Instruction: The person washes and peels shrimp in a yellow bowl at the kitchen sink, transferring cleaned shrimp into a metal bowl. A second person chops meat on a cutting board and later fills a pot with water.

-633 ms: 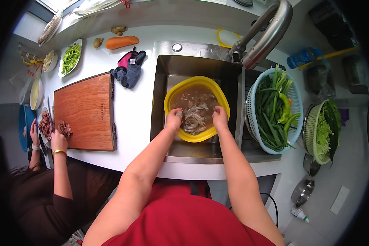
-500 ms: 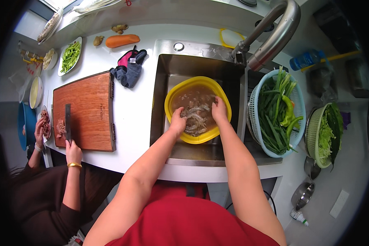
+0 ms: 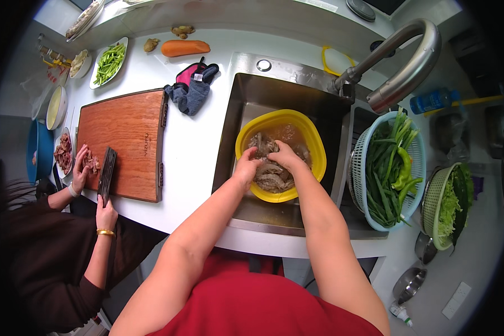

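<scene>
Far left of frame: blue basin (image 3: 39,150) beside a plate of meat (image 3: 63,152). Next to that, co-worker in brown (image 3: 53,257) has a dark-bladed knife (image 3: 107,171) upright over the near left corner of the wooden board (image 3: 131,131), cut meat (image 3: 93,163) beside the blade. Upper left: plate of green stalks (image 3: 111,63), then ginger (image 3: 151,45), a carrot (image 3: 185,48) and, lower, a gray-and-pink cloth item (image 3: 192,94) on the white surface (image 3: 196,159). Center: shrimp (image 3: 273,179) sit in cloudy water in your yellow basin (image 3: 319,148), which is inside the steel sink (image 3: 277,92). Your left hand (image 3: 246,168) is at the basin's left side, fingers bent in among the shrimp; your right hand (image 3: 287,158) is just beside it, fingers pointing left and down into them. Both grips part-curled; can't tell if either has a shrimp clamped. Right: faucet (image 3: 425,61) up top, light-blue colander (image 3: 359,162) of scallions and green peppers (image 3: 404,171) below it, then green basket (image 3: 434,193) with lettuce (image 3: 449,210) at far right.
</scene>
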The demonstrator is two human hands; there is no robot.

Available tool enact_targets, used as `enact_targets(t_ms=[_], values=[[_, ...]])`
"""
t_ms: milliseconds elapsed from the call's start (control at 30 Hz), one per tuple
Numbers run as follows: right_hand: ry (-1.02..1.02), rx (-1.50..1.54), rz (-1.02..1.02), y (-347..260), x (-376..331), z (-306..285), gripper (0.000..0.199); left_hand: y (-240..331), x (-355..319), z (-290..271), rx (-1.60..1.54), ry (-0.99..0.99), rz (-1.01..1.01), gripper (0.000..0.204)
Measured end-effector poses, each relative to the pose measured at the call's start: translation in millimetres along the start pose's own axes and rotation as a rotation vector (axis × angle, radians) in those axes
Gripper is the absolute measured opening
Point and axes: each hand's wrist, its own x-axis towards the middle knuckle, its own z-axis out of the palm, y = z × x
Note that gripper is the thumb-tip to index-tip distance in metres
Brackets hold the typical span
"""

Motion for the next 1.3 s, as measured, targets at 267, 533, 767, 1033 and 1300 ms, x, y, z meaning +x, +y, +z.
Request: enact_targets(t_ms=[267,533,767,1033,1300], values=[[0.037,0.667,-0.029,-15,-63,1,0.039,-5,-4,2,0.075,-0.039,-0.063,0.051],[0.041,1.061,-0.001,2,-90,-4,0.039,-23,-2,25,0.017,0.004,-0.089,0.064],[0.16,1.021,0.04,-3,-99,-13,0.037,-20,-3,14,-0.285,-0.113,-0.078,0.054],[0.445,-0.077,-0.229,13,-104,-9,0.042,-13,-15,11,-0.272,-0.162,-0.039,0.043],[0.293,-0.6,-0.579,-21,-129,3,0.034,-17,-27,23,-0.242,-0.035,-0.019,0.038]])
